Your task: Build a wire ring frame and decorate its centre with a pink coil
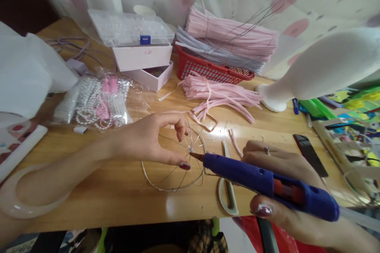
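Observation:
A round wire frame [157, 188] with thin spokes lies on the wooden table. My left hand [148, 138] reaches over it, thumb and curled fingers apart around the hub [190, 150] where the spokes meet. The thumb and fingertips are close to the spokes; whether they touch them I cannot tell. A blue hot glue gun [240, 172] is gripped in my right hand [279, 162]. Its brown nozzle points left and is at or very near the hub. A clear glue stick [359, 218] sticks out of its rear end. Scissors [228, 197] lie under the gun, partly hidden.
Behind the frame lie pink strip bundles [219, 93] and a red basket [213, 72] piled with more strips and wires. Bagged pearl strings [97, 102] and boxes [142, 57] stand left. A white mannequin form [314, 67], a black comb-like piece [310, 154] and a wooden rack [335, 146] are right.

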`<move>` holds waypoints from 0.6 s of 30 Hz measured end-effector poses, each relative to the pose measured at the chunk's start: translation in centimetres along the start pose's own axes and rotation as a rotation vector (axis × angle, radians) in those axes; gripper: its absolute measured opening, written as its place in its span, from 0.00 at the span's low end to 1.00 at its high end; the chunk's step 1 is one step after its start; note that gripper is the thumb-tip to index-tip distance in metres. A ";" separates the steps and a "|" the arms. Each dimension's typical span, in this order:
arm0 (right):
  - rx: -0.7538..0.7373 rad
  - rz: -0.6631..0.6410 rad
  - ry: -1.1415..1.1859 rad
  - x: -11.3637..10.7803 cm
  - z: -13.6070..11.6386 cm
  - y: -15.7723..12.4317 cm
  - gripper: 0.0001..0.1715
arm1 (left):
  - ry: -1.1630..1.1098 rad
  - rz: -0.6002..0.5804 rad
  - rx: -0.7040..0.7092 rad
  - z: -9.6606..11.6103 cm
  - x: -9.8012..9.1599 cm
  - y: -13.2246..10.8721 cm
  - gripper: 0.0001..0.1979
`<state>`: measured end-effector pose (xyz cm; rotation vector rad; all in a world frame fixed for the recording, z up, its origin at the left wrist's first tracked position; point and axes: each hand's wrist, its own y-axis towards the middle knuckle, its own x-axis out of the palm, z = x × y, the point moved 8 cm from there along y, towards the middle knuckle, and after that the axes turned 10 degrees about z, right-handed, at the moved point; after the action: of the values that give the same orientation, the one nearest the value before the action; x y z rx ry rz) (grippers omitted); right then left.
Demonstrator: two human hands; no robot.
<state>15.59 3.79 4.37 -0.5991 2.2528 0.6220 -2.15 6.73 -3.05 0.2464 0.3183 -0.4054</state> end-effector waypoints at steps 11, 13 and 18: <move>0.009 0.035 0.022 -0.3 0.1 0.1 0.22 | 0.028 0.016 -0.013 -0.1 -0.1 0.0 0.21; 0.029 0.045 0.000 -0.4 0.3 -0.1 0.25 | 0.022 0.009 -0.011 -0.1 0.0 -0.1 0.21; 0.041 0.039 -0.075 -0.5 0.3 -0.3 0.30 | 0.020 0.011 -0.003 0.0 -0.1 0.0 0.22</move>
<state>16.27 3.81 4.48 -0.5042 2.2062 0.6058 -2.27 6.73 -3.04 0.2492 0.3368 -0.3914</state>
